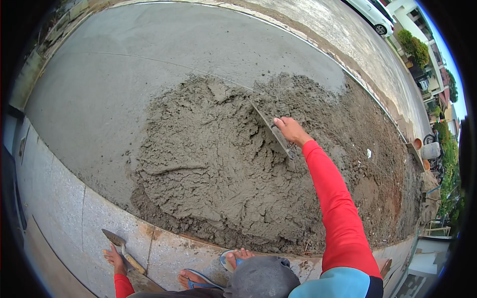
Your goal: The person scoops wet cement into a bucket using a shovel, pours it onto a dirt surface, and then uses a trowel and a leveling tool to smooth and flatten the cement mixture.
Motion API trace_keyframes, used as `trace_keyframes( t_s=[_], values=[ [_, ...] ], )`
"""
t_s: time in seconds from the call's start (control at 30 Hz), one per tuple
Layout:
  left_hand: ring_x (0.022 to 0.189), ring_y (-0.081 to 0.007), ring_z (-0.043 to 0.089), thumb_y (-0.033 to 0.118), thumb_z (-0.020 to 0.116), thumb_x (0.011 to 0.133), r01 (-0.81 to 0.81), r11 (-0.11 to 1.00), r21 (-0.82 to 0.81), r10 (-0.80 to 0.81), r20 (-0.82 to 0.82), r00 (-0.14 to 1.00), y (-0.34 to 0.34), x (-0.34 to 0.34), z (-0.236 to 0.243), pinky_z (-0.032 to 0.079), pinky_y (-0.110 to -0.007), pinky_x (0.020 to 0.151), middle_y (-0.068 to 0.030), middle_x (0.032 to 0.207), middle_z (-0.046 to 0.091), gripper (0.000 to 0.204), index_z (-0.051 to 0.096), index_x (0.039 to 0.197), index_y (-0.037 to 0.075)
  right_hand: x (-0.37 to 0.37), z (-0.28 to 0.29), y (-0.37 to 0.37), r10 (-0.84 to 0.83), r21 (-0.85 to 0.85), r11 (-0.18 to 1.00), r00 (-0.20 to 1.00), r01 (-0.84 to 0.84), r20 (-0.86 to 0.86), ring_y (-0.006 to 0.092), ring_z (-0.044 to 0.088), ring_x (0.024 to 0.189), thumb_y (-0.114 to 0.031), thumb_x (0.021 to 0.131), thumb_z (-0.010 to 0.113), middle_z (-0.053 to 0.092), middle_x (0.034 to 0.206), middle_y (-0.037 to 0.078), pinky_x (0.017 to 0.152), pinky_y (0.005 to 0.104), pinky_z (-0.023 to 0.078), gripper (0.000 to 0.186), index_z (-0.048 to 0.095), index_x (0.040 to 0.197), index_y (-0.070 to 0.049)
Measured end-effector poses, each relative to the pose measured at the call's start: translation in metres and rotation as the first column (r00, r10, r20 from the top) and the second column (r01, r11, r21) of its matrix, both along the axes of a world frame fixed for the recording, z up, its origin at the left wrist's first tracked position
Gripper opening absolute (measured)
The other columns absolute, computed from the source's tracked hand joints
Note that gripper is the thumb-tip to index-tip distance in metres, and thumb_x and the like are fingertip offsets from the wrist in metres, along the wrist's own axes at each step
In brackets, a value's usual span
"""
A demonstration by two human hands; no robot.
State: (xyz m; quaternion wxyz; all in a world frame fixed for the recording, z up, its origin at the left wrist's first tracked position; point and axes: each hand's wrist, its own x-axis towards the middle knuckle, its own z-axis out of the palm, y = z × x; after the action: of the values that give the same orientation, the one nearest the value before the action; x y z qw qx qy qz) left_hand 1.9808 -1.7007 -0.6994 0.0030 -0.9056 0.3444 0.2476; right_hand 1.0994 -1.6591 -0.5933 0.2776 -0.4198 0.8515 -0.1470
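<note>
My right hand, at the end of a red sleeve, is closed round the handle of a long, flat finishing trowel. The trowel's thin blade stands tilted on edge in a rough mound of wet grey concrete. At the lower left, my left hand rests on the pale tiled edge with its fingers apart. Right beside that hand lies a pointed trowel with a wooden handle, its blade aimed away from me.
Smoothed concrete spreads across the far left, with a thin string over it. Bare soil lies to the right. Beyond a straight border are a road and a white car. My sandalled feet stand on the tiles.
</note>
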Motion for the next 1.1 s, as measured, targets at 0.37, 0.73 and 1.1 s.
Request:
trace_keyframes(
  t_s=[0.37,0.73,1.1],
  values=[
    [0.140,-0.0415,-0.012,0.079,0.029,0.082,0.029,0.999,-0.046,-0.029,0.007,1.000,0.003,0.010,-0.010,-0.001,-0.048,0.113,-0.0149,0.154,-0.017,0.099,-0.007,0.149,0.017,0.062,-0.037,0.045,-0.679,-0.080,0.660,0.639,0.747,0.361,0.0162,0.043,0.040,-0.043,0.096,0.046,0.043,0.057,0.004,0.036,0.0322,0.036,0.048,0.049,0.077,0.001],
    [0.141,-0.0365,-0.016,0.080,0.029,0.081,0.047,0.998,0.031,-0.044,-0.095,0.995,0.011,-0.006,0.031,-0.002,-0.048,0.113,-0.0121,0.154,-0.020,0.101,-0.005,0.149,0.013,0.146,-0.008,-0.053,-0.140,-0.218,0.960,0.974,0.178,0.181,0.0491,0.054,0.088,-0.047,0.095,0.043,0.058,0.084,0.032,0.078,0.0497,0.043,0.055,0.052,0.084,0.006],
    [0.140,-0.0362,-0.019,0.081,0.029,0.080,0.054,0.991,0.121,-0.048,-0.054,0.997,0.000,-0.031,0.041,-0.002,-0.049,0.113,-0.0112,0.153,-0.024,0.105,-0.007,0.149,0.010,0.097,-0.045,-0.065,-0.475,-0.103,0.823,0.776,0.559,0.414,0.0181,0.045,0.041,-0.043,0.095,0.048,0.047,0.059,0.007,0.038,0.0354,0.038,0.050,0.051,0.080,0.005]
  ],
)
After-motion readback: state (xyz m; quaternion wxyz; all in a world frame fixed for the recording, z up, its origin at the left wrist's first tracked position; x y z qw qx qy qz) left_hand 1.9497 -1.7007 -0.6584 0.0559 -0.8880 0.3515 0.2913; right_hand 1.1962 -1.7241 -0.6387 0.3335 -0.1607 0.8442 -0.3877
